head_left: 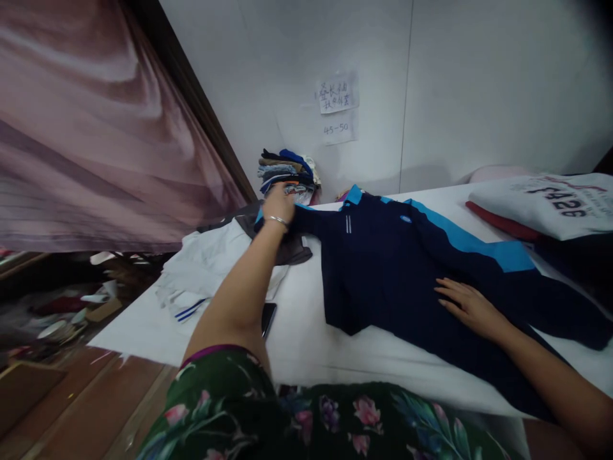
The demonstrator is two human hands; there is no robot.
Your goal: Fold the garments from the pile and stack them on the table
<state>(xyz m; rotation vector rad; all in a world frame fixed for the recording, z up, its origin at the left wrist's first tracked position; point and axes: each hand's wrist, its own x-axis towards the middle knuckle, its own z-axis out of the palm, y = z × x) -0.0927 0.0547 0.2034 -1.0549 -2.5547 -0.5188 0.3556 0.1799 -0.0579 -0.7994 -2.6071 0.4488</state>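
Note:
A navy, long-sleeved jacket (pixel 378 255) with light-blue collar and shoulder panels lies spread on the white-covered table. At its far left sleeve is my left hand (pixel 279 206), closed around the fabric; a bracelet circles that wrist and the fingertips are partly hidden. My right hand (pixel 467 308) rests flat on the jacket's lower body, fingers stretched out and holding nothing. The jacket's other sleeve (pixel 565 306) reaches out to the right. Beneath and beside my left forearm are a white garment (pixel 205 262) and a dark grey one (pixel 294 250).
A stack of folded clothes (pixel 285 169) stands against the wall. At the right lies a pile topped by a light printed garment (pixel 550 201). A dark phone-like object (pixel 269 318) lies near my left elbow. A pink curtain (pixel 96 128) hangs at the left; handwritten paper signs (pixel 338 94) are on the wall.

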